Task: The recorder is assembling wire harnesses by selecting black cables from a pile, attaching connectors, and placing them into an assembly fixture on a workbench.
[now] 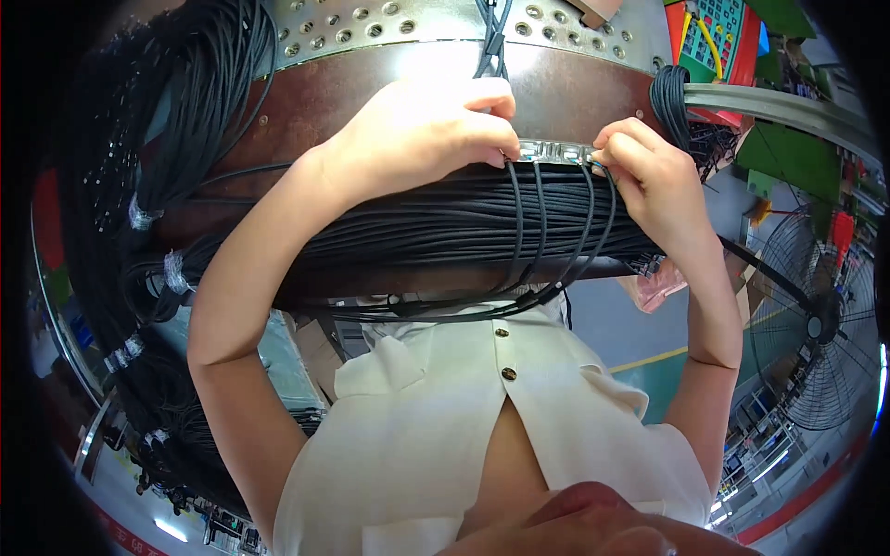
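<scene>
A small metal strip (554, 152) with slots lies across the brown work surface. Several thin black cables (540, 218) run from it toward me, over a thick bundle of black cables (408, 227). At the strip's left end, my left hand (431, 125) is closed, its fingertips pinching the end of a black cable. My right hand (654, 176) is closed at the strip's right end, thumb and finger pinching another cable's end. The fingers partly hide both cable ends. Below the bundle, the loose cables gather at a dark thicker piece (538, 296).
Bundled black cables (218, 83) hang at the left, tied with clear wraps (174, 271). A perforated metal panel (348, 28) stands at the back, with a coiled cable (669, 97) to its right. A red and green device (718, 42) is far right, and a fan (816, 320) lower right.
</scene>
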Demonstrator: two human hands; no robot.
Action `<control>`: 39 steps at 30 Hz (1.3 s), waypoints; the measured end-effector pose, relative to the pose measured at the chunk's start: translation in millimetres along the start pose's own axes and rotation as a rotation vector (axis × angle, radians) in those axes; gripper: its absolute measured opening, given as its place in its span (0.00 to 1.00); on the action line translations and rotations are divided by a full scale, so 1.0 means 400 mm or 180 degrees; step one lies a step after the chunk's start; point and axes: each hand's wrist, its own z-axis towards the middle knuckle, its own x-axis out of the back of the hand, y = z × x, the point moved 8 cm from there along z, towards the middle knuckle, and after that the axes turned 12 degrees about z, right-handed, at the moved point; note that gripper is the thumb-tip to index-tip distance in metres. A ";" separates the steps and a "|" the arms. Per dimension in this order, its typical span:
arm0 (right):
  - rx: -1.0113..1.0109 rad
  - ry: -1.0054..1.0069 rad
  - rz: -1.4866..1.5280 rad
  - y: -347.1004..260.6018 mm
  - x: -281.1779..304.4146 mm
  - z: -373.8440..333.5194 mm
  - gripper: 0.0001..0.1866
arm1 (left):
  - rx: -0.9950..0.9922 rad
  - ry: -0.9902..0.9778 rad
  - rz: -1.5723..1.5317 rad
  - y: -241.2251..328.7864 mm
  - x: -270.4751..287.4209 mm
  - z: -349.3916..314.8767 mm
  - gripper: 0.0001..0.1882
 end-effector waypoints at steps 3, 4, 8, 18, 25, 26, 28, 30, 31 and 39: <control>0.0214 0.0251 -0.0119 -0.004 -0.005 -0.007 0.07 | 0.0081 -0.0146 -0.0230 -0.009 -0.009 0.006 0.06; 0.0339 0.0212 -0.0162 0.005 -0.008 -0.010 0.10 | 0.0061 -0.0128 -0.0189 -0.008 -0.008 0.004 0.06; 0.0746 0.0348 -0.0276 -0.016 0.013 -0.024 0.14 | 0.0115 -0.0120 -0.0165 -0.005 -0.009 0.005 0.05; 0.1034 -0.0134 -0.0468 -0.016 0.010 -0.032 0.12 | 0.0233 0.0108 -0.0342 0.000 -0.004 -0.019 0.10; 0.0597 0.0385 0.0437 0.031 0.013 -0.040 0.10 | 0.2347 0.1166 -0.1456 -0.240 0.087 -0.027 0.13; 0.0616 0.0408 0.0446 0.027 0.012 -0.042 0.09 | 0.2354 0.1180 -0.1452 -0.268 0.081 -0.014 0.13; 0.0666 0.0507 0.0343 0.014 0.010 -0.045 0.08 | 0.2086 0.1744 -0.3686 -0.314 0.026 0.028 0.10; 0.0663 0.0532 0.0242 0.004 0.006 -0.042 0.08 | 0.1627 0.1522 -0.4682 -0.291 -0.018 0.092 0.11; 0.0590 0.0589 0.0117 0.015 0.008 -0.053 0.07 | 0.1086 0.1182 -0.5689 -0.260 -0.060 0.143 0.14; 0.0971 0.1253 -0.0584 0.059 0.123 0.211 0.12 | 0.2032 0.1939 -0.5842 -0.253 -0.060 0.106 0.09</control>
